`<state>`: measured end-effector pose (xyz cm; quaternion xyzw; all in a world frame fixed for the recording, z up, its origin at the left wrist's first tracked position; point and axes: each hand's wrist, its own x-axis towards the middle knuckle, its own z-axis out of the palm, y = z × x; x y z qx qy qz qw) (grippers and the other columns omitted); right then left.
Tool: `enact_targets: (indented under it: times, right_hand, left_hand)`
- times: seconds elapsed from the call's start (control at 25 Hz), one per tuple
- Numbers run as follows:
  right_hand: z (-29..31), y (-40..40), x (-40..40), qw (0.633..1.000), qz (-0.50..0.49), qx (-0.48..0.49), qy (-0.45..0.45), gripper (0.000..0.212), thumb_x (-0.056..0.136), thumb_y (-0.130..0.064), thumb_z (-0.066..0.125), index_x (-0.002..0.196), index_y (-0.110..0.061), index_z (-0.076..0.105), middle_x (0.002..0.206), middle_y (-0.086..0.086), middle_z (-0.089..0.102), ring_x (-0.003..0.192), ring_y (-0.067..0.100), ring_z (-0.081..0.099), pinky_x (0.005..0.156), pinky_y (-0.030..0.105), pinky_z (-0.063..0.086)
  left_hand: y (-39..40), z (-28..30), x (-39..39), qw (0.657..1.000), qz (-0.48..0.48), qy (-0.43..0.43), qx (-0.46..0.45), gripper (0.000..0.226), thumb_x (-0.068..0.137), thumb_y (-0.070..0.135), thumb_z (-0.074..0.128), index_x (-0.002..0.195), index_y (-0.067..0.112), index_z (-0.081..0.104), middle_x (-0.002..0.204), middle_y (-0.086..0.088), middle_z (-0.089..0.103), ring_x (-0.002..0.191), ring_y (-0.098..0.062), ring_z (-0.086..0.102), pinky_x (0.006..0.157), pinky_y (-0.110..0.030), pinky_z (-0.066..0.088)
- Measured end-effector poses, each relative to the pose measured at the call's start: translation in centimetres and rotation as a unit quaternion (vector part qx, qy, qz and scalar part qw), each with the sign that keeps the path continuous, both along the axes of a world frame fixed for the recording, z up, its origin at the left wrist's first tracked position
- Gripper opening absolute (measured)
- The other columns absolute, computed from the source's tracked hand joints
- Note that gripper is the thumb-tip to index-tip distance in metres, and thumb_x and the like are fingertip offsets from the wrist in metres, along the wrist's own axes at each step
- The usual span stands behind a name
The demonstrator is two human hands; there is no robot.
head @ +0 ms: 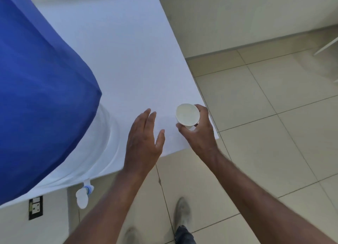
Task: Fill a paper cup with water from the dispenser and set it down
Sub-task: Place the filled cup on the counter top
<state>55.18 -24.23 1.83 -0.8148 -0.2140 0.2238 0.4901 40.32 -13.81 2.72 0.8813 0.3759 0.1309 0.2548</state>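
Note:
A white paper cup stands upright near the table's right front corner, and my right hand is wrapped around its side. Whether it holds water I cannot tell. My left hand hovers flat and open over the table's front edge, a little left of the cup, holding nothing. The dispenser is a large bottle under a blue cover on a white base at the left. Its white tap with a blue collar sticks out below the table edge.
The white table runs away from me, its right edge bordering beige floor tiles. A wall socket sits low at the left. My shoes are on the floor below. A white furniture leg shows at far right.

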Motion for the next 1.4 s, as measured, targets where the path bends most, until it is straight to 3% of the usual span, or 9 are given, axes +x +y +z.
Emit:
enact_targets:
  times: [0.16,0.24,0.4,0.52,0.88,1.16,1.4]
  right_hand:
    - [-0.8,2.5,4.4,1.0,-0.001,-0.01,0.003,0.069,0.081,-0.03,0.085,0.137,-0.032,0.044,0.125,-0.014,0.059,0.113,0.013,0.059,0.077,0.009,0.042]
    - [-1.2,3.5,5.8,1.0,0.004,-0.012,0.007,0.07,0.081,-0.03,0.085,0.138,-0.031,0.044,0.128,-0.01,0.061,0.114,0.017,0.061,0.078,0.012,0.044]
    - [-1.9,5.2,7.6,1.0,0.025,-0.014,0.009,0.071,0.082,-0.029,0.085,0.139,-0.029,0.044,0.131,-0.004,0.063,0.117,0.025,0.065,0.089,0.033,0.055]
    - [-1.8,6.5,8.1,0.999,0.037,-0.013,0.005,0.072,0.083,-0.029,0.085,0.141,-0.028,0.042,0.132,-0.002,0.063,0.118,0.025,0.064,0.094,0.038,0.057]
    - [-2.1,8.6,8.9,0.998,0.061,-0.01,-0.004,0.075,0.084,-0.02,0.085,0.145,-0.021,0.041,0.135,-0.004,0.058,0.12,0.017,0.058,0.097,0.027,0.05]
    - [-2.5,9.2,9.2,0.998,0.055,-0.012,-0.006,0.073,0.083,-0.022,0.085,0.143,-0.024,0.042,0.129,-0.01,0.057,0.117,0.014,0.057,0.094,0.026,0.049]
    - [-2.6,9.5,9.7,0.998,0.052,-0.017,-0.01,0.072,0.082,-0.024,0.086,0.141,-0.024,0.044,0.123,-0.012,0.058,0.11,0.012,0.058,0.084,0.015,0.045]
  left_hand:
    - [3.1,-1.5,3.5,0.999,0.013,0.042,0.005,0.061,0.101,0.035,0.056,0.156,0.014,0.038,0.165,-0.005,0.036,0.154,-0.024,0.029,0.125,-0.042,0.03]
    - [4.3,-2.1,4.5,0.998,0.018,0.061,0.008,0.063,0.102,0.036,0.055,0.157,0.013,0.035,0.166,-0.007,0.035,0.154,-0.025,0.028,0.126,-0.043,0.028]
    - [6.2,-3.3,6.0,0.995,0.019,0.09,0.022,0.067,0.102,0.037,0.055,0.159,0.01,0.032,0.167,-0.011,0.032,0.155,-0.028,0.025,0.127,-0.043,0.025]
    - [7.3,-3.9,7.0,0.994,0.011,0.105,0.036,0.071,0.101,0.041,0.055,0.16,0.011,0.029,0.169,-0.01,0.027,0.157,-0.029,0.022,0.128,-0.044,0.023]
    - [9.1,-5.1,8.2,0.988,-0.004,0.147,0.051,0.08,0.099,0.051,0.054,0.161,0.01,0.025,0.17,-0.011,0.023,0.157,-0.029,0.021,0.13,-0.046,0.02]
    - [9.5,-5.4,8.1,0.986,-0.007,0.155,0.053,0.08,0.099,0.054,0.051,0.161,0.008,0.026,0.171,-0.011,0.024,0.159,-0.028,0.019,0.13,-0.045,0.016]
    - [9.9,-5.4,7.9,0.984,-0.007,0.169,0.056,0.081,0.099,0.058,0.048,0.161,0.01,0.027,0.172,-0.007,0.02,0.16,-0.026,0.014,0.131,-0.047,0.014]
